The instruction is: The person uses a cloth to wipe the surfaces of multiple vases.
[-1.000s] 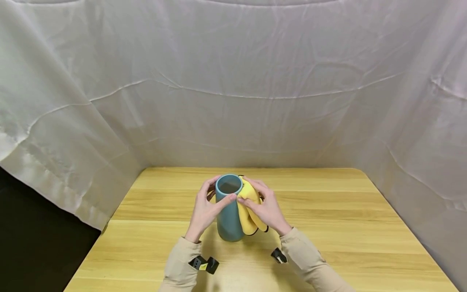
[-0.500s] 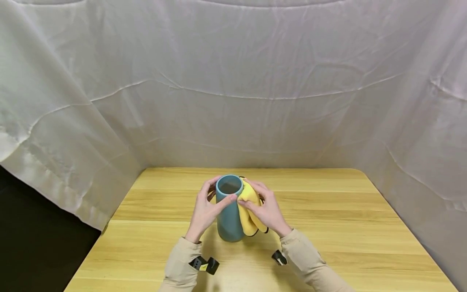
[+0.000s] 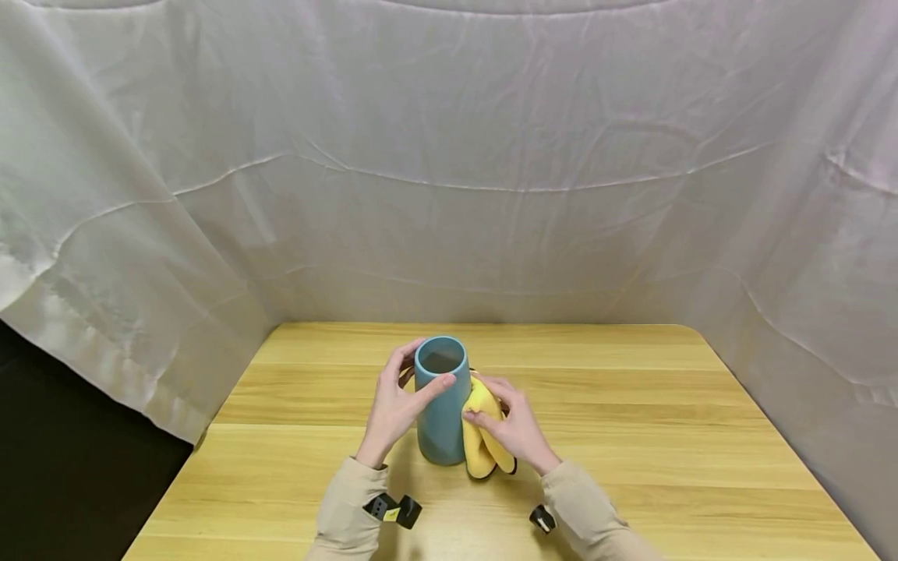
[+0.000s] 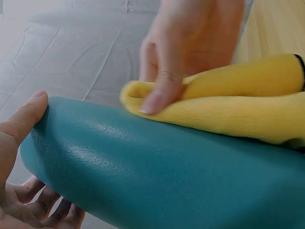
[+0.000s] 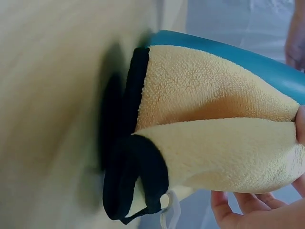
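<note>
A tall teal vase (image 3: 443, 425) with a round open mouth stands upright on the wooden table (image 3: 666, 436). My left hand (image 3: 394, 401) grips it near the rim, thumb in front and fingers round the far left side. In my right hand (image 3: 515, 421) a yellow cloth (image 3: 482, 436) with black edging is pinched at its top and held against the vase's right side. The left wrist view shows the thumb pressing the folded cloth (image 4: 228, 112) along the vase wall (image 4: 157, 167). In the right wrist view the cloth (image 5: 214, 143) hangs in folds, its black-trimmed end close to the tabletop.
Grey fabric curtains (image 3: 477, 171) enclose the table at the back and both sides. A dark area (image 3: 70, 444) lies beyond the table's left edge. Small black cameras (image 3: 401, 510) are strapped at both wrists. A white loop (image 5: 171, 210) dangles from the cloth's edging.
My right hand has slid the yellow cloth down along the vase's right side, from beside the rim to lower on the wall. My left hand and the vase stay in place.
</note>
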Available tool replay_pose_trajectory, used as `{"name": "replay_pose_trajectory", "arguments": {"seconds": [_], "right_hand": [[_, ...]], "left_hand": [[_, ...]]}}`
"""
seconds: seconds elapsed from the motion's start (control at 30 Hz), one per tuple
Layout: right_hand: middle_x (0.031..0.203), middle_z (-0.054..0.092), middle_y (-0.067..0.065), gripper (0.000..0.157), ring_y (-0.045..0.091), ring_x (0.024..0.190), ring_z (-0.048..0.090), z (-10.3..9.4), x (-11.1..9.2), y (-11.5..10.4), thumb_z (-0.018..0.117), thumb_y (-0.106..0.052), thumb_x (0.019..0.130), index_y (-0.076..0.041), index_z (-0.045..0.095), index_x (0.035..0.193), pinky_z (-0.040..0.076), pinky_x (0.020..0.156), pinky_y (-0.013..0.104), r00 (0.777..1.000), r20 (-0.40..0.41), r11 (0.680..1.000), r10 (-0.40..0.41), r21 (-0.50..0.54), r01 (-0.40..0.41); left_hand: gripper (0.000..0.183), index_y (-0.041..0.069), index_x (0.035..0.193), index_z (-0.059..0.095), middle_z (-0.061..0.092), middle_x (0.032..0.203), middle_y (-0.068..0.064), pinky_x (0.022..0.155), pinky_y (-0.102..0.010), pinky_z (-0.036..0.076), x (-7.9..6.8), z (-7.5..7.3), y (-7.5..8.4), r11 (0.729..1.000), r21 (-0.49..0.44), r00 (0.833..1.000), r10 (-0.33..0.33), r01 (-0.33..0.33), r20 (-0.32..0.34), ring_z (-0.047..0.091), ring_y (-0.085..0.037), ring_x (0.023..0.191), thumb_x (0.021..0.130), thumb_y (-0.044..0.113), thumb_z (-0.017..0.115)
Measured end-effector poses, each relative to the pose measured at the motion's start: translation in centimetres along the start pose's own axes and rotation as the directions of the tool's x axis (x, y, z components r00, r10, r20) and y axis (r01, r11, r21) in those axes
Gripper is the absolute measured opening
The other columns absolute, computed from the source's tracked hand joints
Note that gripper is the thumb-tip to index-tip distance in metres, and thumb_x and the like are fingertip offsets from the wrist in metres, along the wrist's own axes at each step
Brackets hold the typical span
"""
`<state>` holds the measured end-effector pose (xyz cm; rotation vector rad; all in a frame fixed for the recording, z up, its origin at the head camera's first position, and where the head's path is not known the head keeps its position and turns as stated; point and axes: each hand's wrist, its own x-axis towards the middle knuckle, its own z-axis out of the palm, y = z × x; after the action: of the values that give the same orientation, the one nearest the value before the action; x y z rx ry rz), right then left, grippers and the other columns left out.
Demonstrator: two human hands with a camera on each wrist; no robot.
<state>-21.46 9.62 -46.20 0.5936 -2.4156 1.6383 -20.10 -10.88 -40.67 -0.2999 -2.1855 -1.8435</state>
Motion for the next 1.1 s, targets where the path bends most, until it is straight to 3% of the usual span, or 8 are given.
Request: {"name": "replay_pose_trajectory", "arguments": {"seconds": [0.2, 0.67, 0.93, 1.1], "right_hand": [[0.135, 0.063, 0.013, 0.06, 0.031, 0.122, 0.059, 0.3, -0.4, 0.9, 0.082, -0.018, 0.085, -0.012, 0.061, 0.14, 0.049, 0.097, 0.036, 0.999, 0.017, 0.999, 0.05, 0.0, -0.05], [0.134, 0.064, 0.013, 0.058, 0.028, 0.118, 0.06, 0.3, -0.5, 1.0, 0.081, -0.017, 0.085, -0.013, 0.061, 0.14, 0.051, 0.094, 0.032, 0.999, 0.007, 0.999, 0.043, 0.03, -0.043], [0.129, 0.065, 0.016, 0.057, 0.014, 0.1, 0.06, -0.5, 0.7, -1.4, 0.079, -0.014, 0.087, -0.011, 0.06, 0.141, 0.053, 0.083, 0.025, 0.998, -0.024, 0.997, -0.049, 0.054, 0.051], [0.129, 0.065, 0.016, 0.057, 0.017, 0.103, 0.059, -1.0, 1.8, -3.7, 0.078, -0.012, 0.087, -0.01, 0.06, 0.14, 0.051, 0.084, 0.027, 0.994, -0.042, 0.993, -0.104, 0.051, 0.106]], "left_hand": [[0.061, 0.02, 0.137, 0.057, 0.063, 0.131, -0.006, 0.114, -0.052, 0.042, 0.0, 0.0, -0.1, 1.0, 0.001, 1.0, 0.005, -0.005, 0.002, 0.057, -0.026, 0.123, 0.082, 0.021, 0.084], [0.06, 0.019, 0.136, 0.057, 0.063, 0.13, -0.006, 0.113, -0.051, 0.043, -0.1, 0.0, -0.1, 1.0, 0.01, 1.0, 0.017, -0.017, 0.003, 0.057, -0.025, 0.122, 0.082, 0.02, 0.084], [0.06, 0.019, 0.135, 0.057, 0.063, 0.129, -0.006, 0.112, -0.051, 0.044, -0.1, 0.0, -0.2, 1.0, 0.004, 1.0, 0.018, -0.018, 0.001, 0.057, -0.025, 0.121, 0.082, 0.02, 0.085], [0.061, 0.017, 0.136, 0.057, 0.064, 0.129, -0.007, 0.111, -0.05, 0.044, 0.0, 0.0, -0.2, 0.999, 0.009, 0.999, 0.031, -0.031, -0.009, 0.057, -0.025, 0.12, 0.081, 0.018, 0.085]]}}
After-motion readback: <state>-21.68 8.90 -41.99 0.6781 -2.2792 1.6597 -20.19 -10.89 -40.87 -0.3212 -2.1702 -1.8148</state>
